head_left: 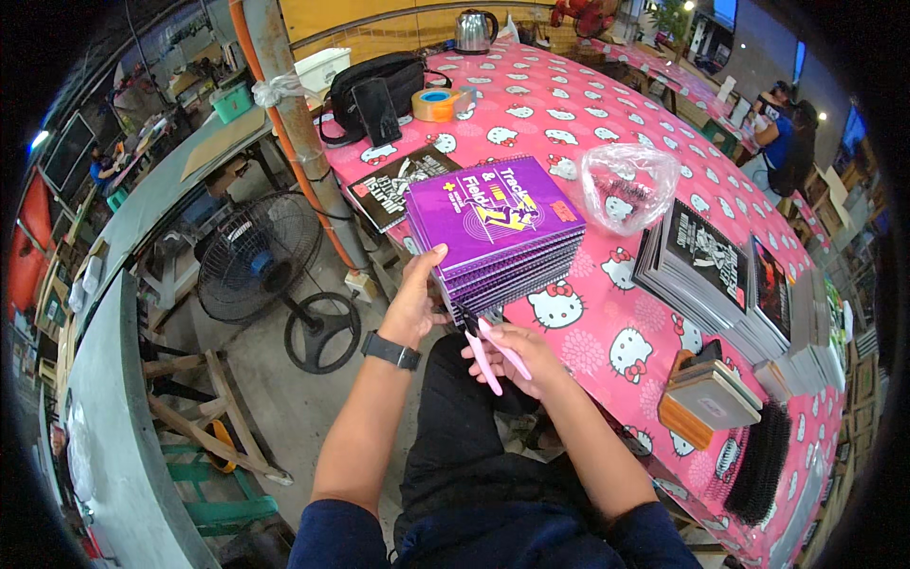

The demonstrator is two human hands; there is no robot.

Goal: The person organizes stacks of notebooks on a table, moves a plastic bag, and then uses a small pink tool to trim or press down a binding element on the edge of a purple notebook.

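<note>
Left hand (415, 302) pressed flat against the near left corner of the purple stack of notebooks (502, 237), fingers (428, 263) spread up its side, thumb at the bottom edge. Right hand (519, 353) just below the stack, fingers curled tight around the pink handles of small cutters (491, 351). Dark tip of the cutters pointed up and a bit left, touching the bottom corner of the stack, right beside the left thumb. Long way of the cutters running from the right palm up toward that corner. Stack straight ahead of both hands and a little above them, sitting at the near edge of the pink cat-print tabletop (607, 332), its corner poking out over the edge. Both hands close; left one on the stack itself, right one reaching it only through the tool.

Counted: one purple stack, many thin spiral books in it, too many to count. One pair of cutters. One clear plastic bag (627, 185) just right of the stack. One dark booklet (398, 185) lying to the left of it. One black bag (372, 90), one roll of tape (436, 104), one steel kettle (474, 30) farther back. One row of dark-cover books (720, 270) fanned out on the right. One bunch of black spiral coils (763, 460) near the lower right. One floor fan (258, 258) down on the left. One black watch (391, 351) on the left wrist.
</note>
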